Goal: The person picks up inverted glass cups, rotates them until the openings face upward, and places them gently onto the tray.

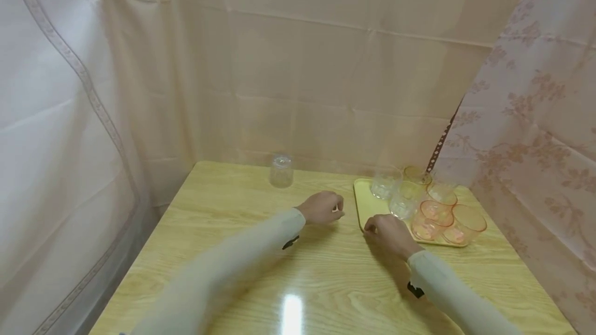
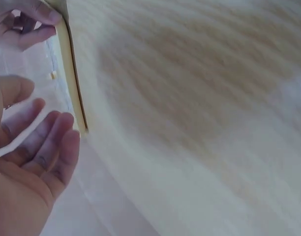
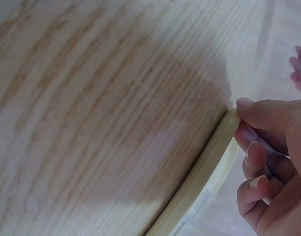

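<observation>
A yellow tray (image 1: 364, 201) lies on the right part of the table and carries several tumblers. Clear tumblers (image 1: 401, 206) stand on its left half, a yellow-tinted tumbler (image 1: 416, 182) at the back, and orange-tinted tumblers (image 1: 433, 221) at the front right. My right hand (image 1: 391, 232) pinches the tray's near left corner between thumb and fingers, as the tray rim (image 3: 209, 162) in the right wrist view shows. My left hand (image 1: 322, 208) hovers left of the tray with its fingers loosely bent; nothing lies in the palm (image 2: 22, 191) in the left wrist view.
One clear tumbler (image 1: 281, 172) stands upside down near the table's back edge, left of the tray. Behind the wooden table (image 1: 223, 231) hangs a beige curtain (image 1: 298, 81). A flowered cloth (image 1: 535, 133) borders the right side, a pale sheet (image 1: 60, 133) the left.
</observation>
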Available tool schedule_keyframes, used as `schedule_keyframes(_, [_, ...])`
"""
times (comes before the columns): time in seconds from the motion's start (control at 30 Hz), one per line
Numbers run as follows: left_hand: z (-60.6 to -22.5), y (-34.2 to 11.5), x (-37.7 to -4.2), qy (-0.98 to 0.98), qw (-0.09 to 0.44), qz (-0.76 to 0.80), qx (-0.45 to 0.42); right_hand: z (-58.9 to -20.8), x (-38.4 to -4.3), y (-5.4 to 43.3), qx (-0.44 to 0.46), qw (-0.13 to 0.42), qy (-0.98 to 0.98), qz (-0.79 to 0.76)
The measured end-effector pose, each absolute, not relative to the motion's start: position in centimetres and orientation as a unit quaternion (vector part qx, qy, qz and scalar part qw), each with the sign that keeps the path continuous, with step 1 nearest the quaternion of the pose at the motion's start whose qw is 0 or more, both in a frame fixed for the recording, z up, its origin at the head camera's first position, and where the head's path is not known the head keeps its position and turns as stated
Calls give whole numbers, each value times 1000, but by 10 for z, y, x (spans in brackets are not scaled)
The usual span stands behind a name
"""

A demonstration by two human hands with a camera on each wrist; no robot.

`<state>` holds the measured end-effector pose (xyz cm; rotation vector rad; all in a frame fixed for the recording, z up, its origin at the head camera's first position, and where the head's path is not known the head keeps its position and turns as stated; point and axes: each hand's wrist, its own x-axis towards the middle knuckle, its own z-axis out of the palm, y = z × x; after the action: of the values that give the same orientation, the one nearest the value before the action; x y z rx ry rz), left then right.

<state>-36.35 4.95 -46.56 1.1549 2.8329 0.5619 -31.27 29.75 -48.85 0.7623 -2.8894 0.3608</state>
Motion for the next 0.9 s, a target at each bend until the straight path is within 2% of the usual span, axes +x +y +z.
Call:
schedule_keyframes(0.33, [-449,5,-368,885,10,171,432,-491,-312,298,248,64,-957,134])
schedule_keyframes(0.63, [-422,-36,-379,890,-8,206,407,-491,-313,298,246,72,-957,136])
schedule_keyframes(0.9, [-413,-53,-395,908,-28,182,378,-490,-310,298,237,75,-958,140])
